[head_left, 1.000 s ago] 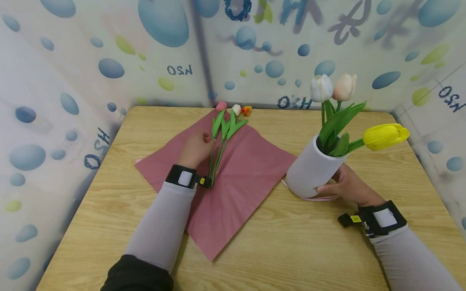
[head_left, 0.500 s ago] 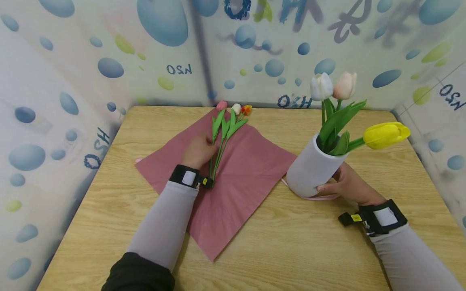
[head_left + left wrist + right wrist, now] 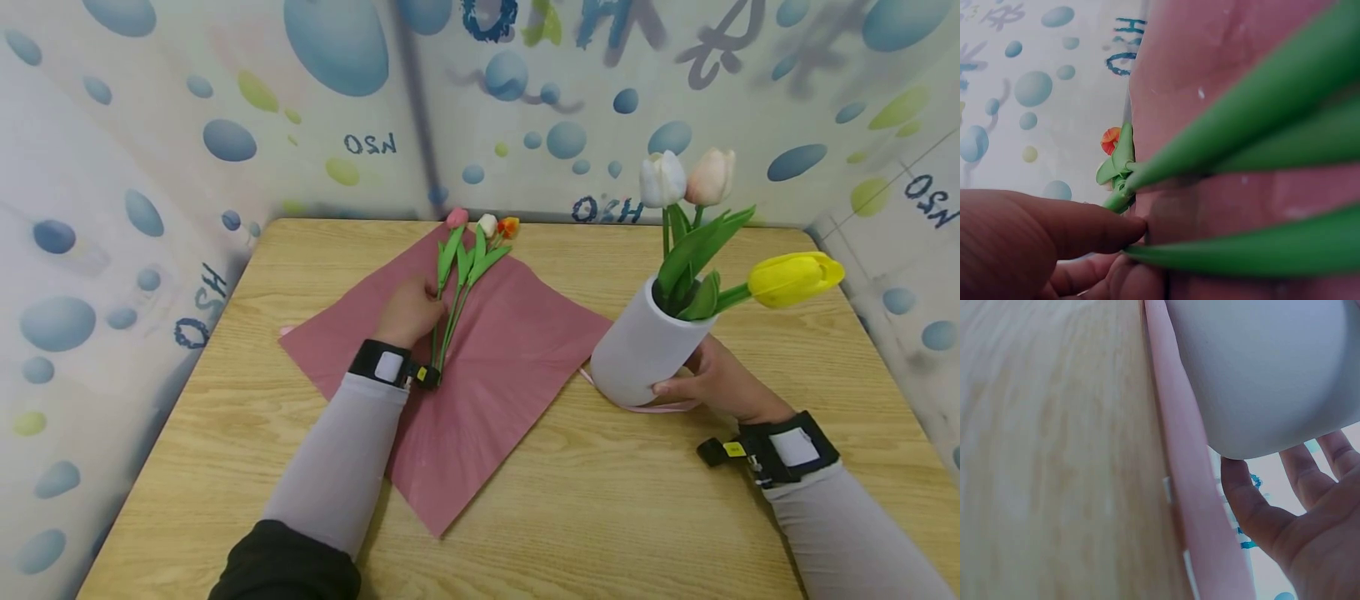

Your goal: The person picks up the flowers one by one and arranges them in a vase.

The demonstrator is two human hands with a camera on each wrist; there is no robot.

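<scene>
Our left grip [image 3: 408,312] is pinching the pink tulip [image 3: 449,252] by its stem [image 3: 1247,251], left of the vase [image 3: 645,350]; our right grip [image 3: 731,379] is grasping the vase low. Tugging, we might be dragging neighbouring stems [image 3: 1241,112] along, since they are lying close.

Three views — one up high, two low and close.
The head camera looks forward and down, far enough back to fit most of the table [image 3: 600,500] and the wall [image 3: 322,108]. The left wrist camera [image 3: 427,377] is right by the left hand [image 3: 408,312], facing along green stems [image 3: 1241,112] to the wall, tipped sideways. The right wrist camera [image 3: 711,452], tipped too, is low by the table, close to the white vase [image 3: 641,354] and right hand [image 3: 723,382]. Head and left wrist both show the stems and pink paper [image 3: 517,367] — head and right wrist both show the vase and pink ribbon [image 3: 1188,450].
</scene>
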